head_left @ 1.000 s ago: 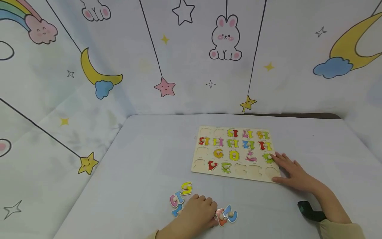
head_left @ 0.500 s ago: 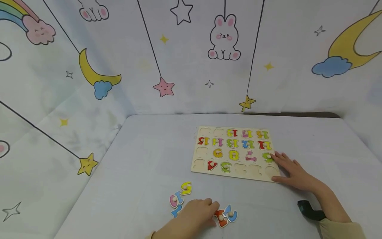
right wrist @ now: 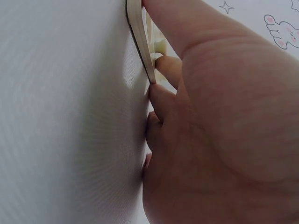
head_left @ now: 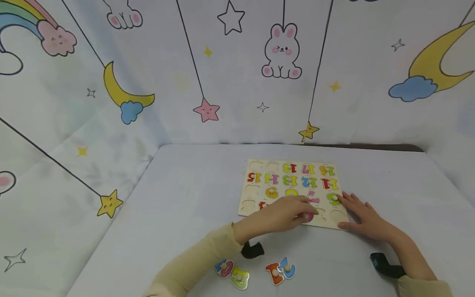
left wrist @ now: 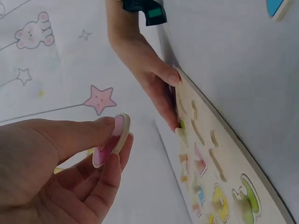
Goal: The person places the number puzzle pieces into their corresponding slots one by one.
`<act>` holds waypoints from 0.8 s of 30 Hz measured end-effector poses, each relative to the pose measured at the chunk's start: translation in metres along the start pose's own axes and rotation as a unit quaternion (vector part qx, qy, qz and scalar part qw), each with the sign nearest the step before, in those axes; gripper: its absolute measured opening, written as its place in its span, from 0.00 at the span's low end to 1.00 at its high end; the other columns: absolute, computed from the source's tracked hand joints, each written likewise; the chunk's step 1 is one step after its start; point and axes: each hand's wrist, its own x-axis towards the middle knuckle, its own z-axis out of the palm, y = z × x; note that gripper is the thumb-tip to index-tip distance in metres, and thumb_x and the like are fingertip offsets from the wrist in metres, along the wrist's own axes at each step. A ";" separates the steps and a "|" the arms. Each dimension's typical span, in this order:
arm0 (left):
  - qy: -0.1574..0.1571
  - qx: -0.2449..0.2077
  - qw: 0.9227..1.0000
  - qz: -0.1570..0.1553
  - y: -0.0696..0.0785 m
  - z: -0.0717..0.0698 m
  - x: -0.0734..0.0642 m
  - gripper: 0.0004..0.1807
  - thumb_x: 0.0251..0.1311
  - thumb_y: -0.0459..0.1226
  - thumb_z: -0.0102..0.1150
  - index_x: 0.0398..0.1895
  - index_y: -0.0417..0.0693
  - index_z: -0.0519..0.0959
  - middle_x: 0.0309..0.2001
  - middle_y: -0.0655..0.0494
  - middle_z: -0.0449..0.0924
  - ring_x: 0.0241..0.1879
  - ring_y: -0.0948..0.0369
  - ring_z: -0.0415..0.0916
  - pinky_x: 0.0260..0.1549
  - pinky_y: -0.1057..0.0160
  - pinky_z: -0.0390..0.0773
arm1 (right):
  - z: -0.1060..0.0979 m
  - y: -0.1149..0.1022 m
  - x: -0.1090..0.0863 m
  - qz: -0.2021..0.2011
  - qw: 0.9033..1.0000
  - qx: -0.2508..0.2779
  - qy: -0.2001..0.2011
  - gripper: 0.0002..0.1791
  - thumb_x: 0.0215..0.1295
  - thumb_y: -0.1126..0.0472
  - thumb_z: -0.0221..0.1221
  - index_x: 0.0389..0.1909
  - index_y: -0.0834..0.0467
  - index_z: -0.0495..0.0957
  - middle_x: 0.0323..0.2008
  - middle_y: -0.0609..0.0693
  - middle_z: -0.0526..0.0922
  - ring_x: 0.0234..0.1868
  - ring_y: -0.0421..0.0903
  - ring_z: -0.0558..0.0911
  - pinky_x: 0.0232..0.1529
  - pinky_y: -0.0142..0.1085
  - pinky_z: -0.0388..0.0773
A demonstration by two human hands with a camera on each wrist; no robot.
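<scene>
Over the front part of the wooden number board (head_left: 243, 198), my left hand (head_left: 283, 213) pinches a pink puzzle piece (head_left: 309, 217) between thumb and fingers. In the left wrist view the pink piece (left wrist: 112, 141) is held tilted, clear of the board; its digit cannot be read. My right hand (head_left: 365, 218) rests at the board's right edge, its thumb at the near corner and a fingertip beside the green piece (head_left: 333, 199). The right wrist view shows its fingers along the board's edge (right wrist: 140, 42). My left hand hides part of the board's near rows.
Loose pieces lie in front of the board: a red-orange one (head_left: 275, 274), a blue one (head_left: 287, 269), a pink one (head_left: 226, 269) and a yellow-green one (head_left: 240, 277). My left sleeve (head_left: 200, 258) covers the table left of them. A patterned cloth wall (head_left: 237, 74) stands behind.
My left hand has moved from among the loose pieces up and right to the board, now holding the pink piece. Loose pieces it covered now show. My right hand has stayed in place.
</scene>
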 end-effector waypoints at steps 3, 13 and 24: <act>-0.020 0.001 1.000 0.002 -0.009 0.010 0.038 0.14 0.64 0.37 0.56 0.52 0.49 0.79 0.42 0.63 0.76 0.37 0.72 0.67 0.38 0.81 0.63 | -0.001 0.001 0.000 -0.005 1.000 0.008 0.004 0.45 0.57 0.52 0.63 0.70 0.65 0.52 0.67 0.71 0.47 0.68 0.68 0.38 0.56 0.66 0.28; -0.076 -0.057 0.989 -0.111 -0.020 0.054 0.111 0.16 0.63 0.41 0.57 0.54 0.59 0.73 0.47 0.73 0.72 0.42 0.76 0.64 0.42 0.80 0.61 | 0.003 -0.003 -0.001 0.001 1.000 0.026 0.005 0.47 0.56 0.53 0.65 0.68 0.68 0.52 0.65 0.74 0.50 0.67 0.69 0.39 0.56 0.66 0.29; -0.032 -0.085 0.983 -0.157 -0.014 0.064 0.118 0.19 0.60 0.45 0.60 0.53 0.60 0.70 0.42 0.72 0.72 0.39 0.75 0.65 0.38 0.78 0.63 | -0.002 -0.004 -0.001 0.008 1.000 0.026 0.010 0.51 0.54 0.52 0.66 0.70 0.66 0.47 0.66 0.72 0.50 0.67 0.69 0.40 0.57 0.66 0.29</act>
